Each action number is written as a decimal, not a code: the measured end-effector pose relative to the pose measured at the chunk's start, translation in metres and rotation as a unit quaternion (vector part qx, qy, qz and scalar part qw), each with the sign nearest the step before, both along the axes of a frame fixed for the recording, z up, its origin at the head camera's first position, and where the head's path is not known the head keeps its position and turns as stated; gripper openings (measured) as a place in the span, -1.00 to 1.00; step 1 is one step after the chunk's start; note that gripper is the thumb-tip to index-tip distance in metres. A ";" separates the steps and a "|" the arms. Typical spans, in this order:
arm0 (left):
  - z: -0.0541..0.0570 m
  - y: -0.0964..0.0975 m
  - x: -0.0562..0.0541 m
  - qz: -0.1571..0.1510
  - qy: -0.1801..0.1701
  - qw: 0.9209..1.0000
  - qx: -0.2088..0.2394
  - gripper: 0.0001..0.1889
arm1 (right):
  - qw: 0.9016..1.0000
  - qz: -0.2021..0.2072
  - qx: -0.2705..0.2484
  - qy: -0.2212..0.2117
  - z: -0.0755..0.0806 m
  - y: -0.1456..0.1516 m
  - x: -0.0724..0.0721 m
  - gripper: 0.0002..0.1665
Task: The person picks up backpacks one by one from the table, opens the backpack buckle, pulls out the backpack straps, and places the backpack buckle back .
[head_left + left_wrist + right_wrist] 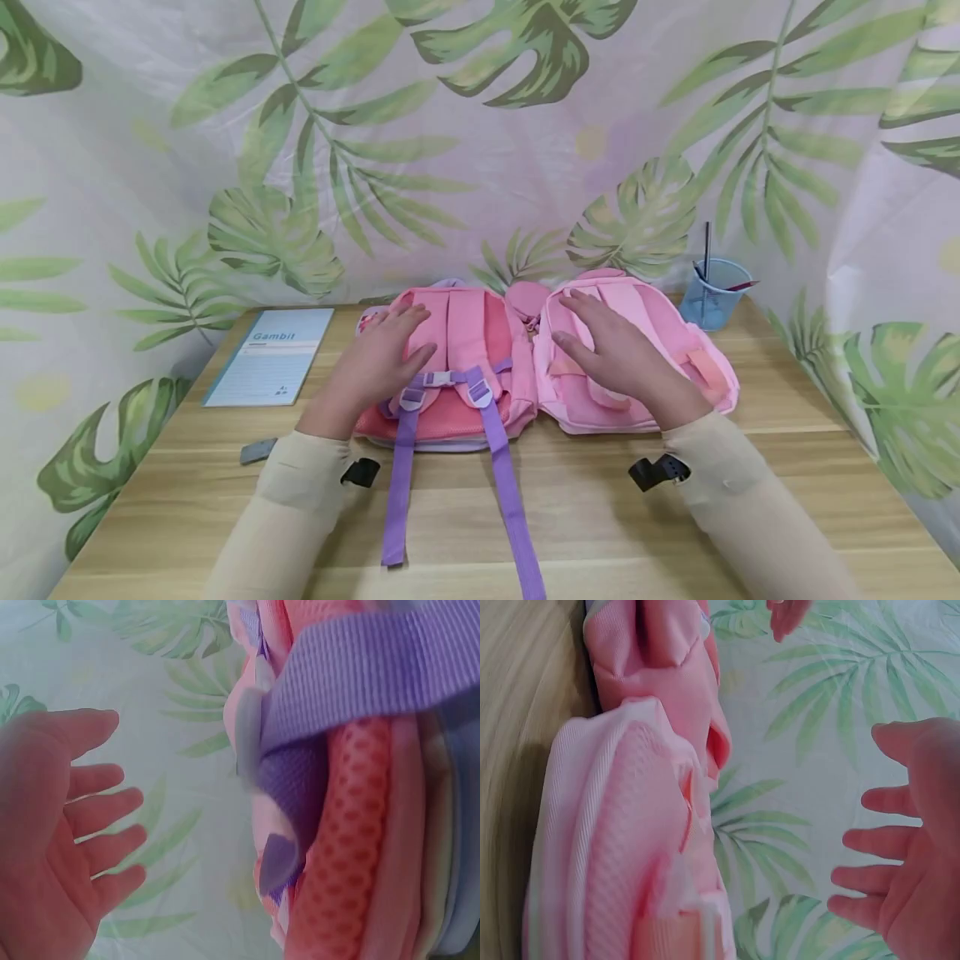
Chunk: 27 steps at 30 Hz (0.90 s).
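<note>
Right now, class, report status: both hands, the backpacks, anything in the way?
Left hand open over left backpack. Right hand open over right backpack. Wrist views show palms apart from fabric. Purple straps trail forward.

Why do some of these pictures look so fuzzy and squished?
Left wrist view: the pink fabric backpack sits too close, soft and blurry. Right wrist view: fuzzy too, with the wooden table smeared. Head view: sharp and evenly lit, though its edges bend outward.

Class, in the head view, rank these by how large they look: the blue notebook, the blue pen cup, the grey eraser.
1. blue notebook
2. blue pen cup, though it stands farther from the camera
3. grey eraser
</note>
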<state>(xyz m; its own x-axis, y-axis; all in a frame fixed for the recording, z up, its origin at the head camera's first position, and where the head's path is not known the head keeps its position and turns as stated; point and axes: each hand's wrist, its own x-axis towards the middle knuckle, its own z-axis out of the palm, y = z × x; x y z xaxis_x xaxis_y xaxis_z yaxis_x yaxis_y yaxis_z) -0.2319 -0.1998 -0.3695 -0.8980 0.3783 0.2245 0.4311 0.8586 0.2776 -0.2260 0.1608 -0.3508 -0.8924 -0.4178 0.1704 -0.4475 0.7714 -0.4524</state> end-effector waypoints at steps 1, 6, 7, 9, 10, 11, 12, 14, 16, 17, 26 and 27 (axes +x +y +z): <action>0.001 -0.001 0.001 0.000 -0.003 1.000 0.005 -0.38 | 1.000 0.003 -0.006 0.000 -0.001 -0.002 -0.001 -0.22; 0.004 -0.008 0.002 -0.002 -0.015 0.999 0.035 -0.48 | 0.999 0.015 -0.030 -0.012 -0.005 -0.013 -0.007 -0.30; 0.003 -0.009 0.002 -0.002 -0.017 0.999 0.040 -0.51 | 0.999 0.017 -0.033 -0.013 -0.007 -0.015 -0.008 -0.34; 0.002 -0.011 0.002 -0.003 -0.023 0.999 0.048 -0.57 | 0.999 0.024 -0.044 -0.013 -0.010 -0.021 -0.010 -0.41; 0.001 -0.011 0.002 -0.004 -0.025 0.998 0.051 -0.59 | 0.998 0.027 -0.050 -0.014 -0.011 -0.023 -0.010 -0.45; 0.001 -0.012 0.001 -0.006 -0.027 0.998 0.053 -0.62 | 0.998 0.030 -0.055 -0.014 -0.013 -0.026 -0.011 -0.47; 0.000 -0.013 0.001 -0.008 -0.031 0.998 0.053 -0.64 | 0.998 0.034 -0.060 -0.014 -0.014 -0.029 -0.012 -0.50; -0.001 -0.015 0.000 -0.016 -0.036 0.998 0.055 -0.67 | 0.997 0.041 -0.068 -0.018 -0.016 -0.034 -0.014 -0.52; -0.001 -0.017 0.000 -0.019 -0.045 0.997 0.059 -0.68 | 0.996 0.047 -0.074 -0.025 -0.018 -0.038 -0.017 -0.52; -0.002 -0.018 0.000 -0.022 -0.050 0.997 0.059 -0.69 | 0.996 0.050 -0.075 -0.028 -0.020 -0.041 -0.018 -0.52; -0.009 -0.025 -0.003 -0.031 -0.095 0.993 0.062 -0.70 | 0.990 0.073 -0.106 -0.065 -0.031 -0.062 -0.028 -0.54; -0.010 -0.026 -0.003 -0.032 -0.098 0.993 0.061 -0.71 | 0.989 0.076 -0.110 -0.068 -0.032 -0.065 -0.029 -0.55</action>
